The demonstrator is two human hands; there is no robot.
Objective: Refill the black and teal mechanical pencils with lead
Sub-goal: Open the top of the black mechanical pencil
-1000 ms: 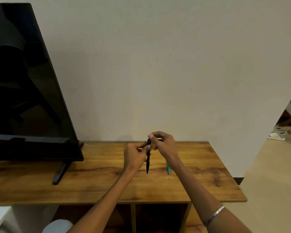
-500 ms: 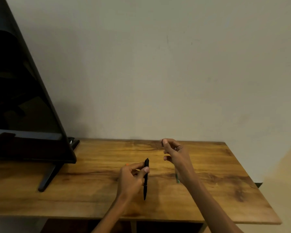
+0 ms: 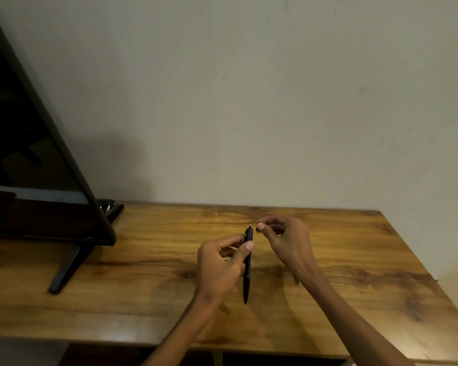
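1. Left hand (image 3: 218, 265): grip clamped on the black pencil (image 3: 247, 265), held near upright at frame centre, tip down, just above the bench (image 3: 117, 281).
2. Right hand (image 3: 286, 239): thumb and forefinger pinched together just right of the pencil's top; whether they hold a lead or cap, too small to tell.
3. Teal pencil: hidden, apparently behind the right wrist.
4. Step, judged: reloading the black pencil. Next calls for fine alignment at its top opening.
5. Monitor (image 3: 32, 154): left of frame.
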